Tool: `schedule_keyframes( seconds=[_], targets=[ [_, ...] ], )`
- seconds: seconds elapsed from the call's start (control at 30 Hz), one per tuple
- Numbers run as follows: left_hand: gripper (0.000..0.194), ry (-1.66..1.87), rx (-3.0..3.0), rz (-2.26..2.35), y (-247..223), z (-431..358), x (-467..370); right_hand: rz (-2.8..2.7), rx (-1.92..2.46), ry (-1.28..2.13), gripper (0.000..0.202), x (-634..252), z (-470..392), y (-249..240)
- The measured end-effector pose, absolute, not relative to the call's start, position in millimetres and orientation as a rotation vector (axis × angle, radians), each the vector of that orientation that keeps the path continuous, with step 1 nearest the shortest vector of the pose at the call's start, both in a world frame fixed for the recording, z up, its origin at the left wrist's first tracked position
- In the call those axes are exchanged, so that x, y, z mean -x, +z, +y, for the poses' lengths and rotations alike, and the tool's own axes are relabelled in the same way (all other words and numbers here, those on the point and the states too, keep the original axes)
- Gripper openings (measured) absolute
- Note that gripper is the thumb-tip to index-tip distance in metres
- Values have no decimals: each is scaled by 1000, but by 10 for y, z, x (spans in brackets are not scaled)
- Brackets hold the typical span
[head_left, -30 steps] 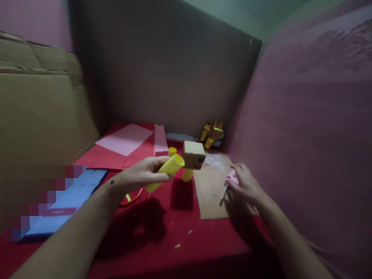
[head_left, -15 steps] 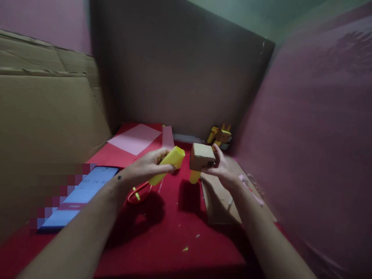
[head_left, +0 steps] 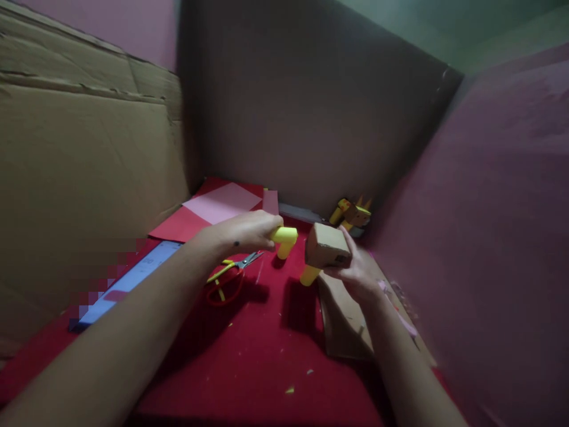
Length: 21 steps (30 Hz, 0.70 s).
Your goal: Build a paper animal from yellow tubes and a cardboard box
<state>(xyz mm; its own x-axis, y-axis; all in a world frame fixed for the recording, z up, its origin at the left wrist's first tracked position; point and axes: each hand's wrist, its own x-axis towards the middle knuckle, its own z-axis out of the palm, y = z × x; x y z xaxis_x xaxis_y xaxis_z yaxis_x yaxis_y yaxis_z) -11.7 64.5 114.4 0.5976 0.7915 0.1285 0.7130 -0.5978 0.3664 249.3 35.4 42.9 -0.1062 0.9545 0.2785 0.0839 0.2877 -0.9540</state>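
Observation:
My left hand (head_left: 260, 228) is closed round a yellow paper tube (head_left: 284, 233), which points to the right above the red tabletop. Just below it a second yellow tube-shaped piece (head_left: 284, 250) shows; whether it touches the held tube I cannot tell. A small cardboard box (head_left: 328, 244) is gripped from its right side by my right hand (head_left: 353, 267). From the box's underside a yellow tube (head_left: 310, 275) sticks down, tilted. Scissors (head_left: 229, 276) with red and yellow handles lie beneath my left wrist, blades pointing right.
Behind stand yellow-and-cardboard animal figures (head_left: 353, 213). Red and pink paper sheets (head_left: 222, 203) lie at the back left, near a phone-like blue screen (head_left: 120, 290). A cardboard sheet (head_left: 344, 317) lies under my right arm. Yellow scraps (head_left: 290, 390) dot the red surface (head_left: 249, 367). Cardboard walls (head_left: 89, 154) stand around.
My left hand has turned over, so the yellow tube now points right, and the scissors show more. My right hand still holds the box, now tilted slightly. The view has shifted a little.

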Motion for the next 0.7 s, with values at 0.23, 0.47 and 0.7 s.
schedule_keyframes(
  seconds=[0.23, 0.47, 0.7],
  targets=[
    [20, 261, -2693, 1306, 1345, 667, -53, -1560, 973, 985, 93, -2417, 325, 475],
    [20, 126, -2687, 1328, 1372, 629, -180, -1580, 989, 882, 105, -2453, 359, 373],
    [13, 125, -2640, 1282, 1368, 616, -223, -1588, 974, 900, 104, -2506, 394, 281]
  ],
)
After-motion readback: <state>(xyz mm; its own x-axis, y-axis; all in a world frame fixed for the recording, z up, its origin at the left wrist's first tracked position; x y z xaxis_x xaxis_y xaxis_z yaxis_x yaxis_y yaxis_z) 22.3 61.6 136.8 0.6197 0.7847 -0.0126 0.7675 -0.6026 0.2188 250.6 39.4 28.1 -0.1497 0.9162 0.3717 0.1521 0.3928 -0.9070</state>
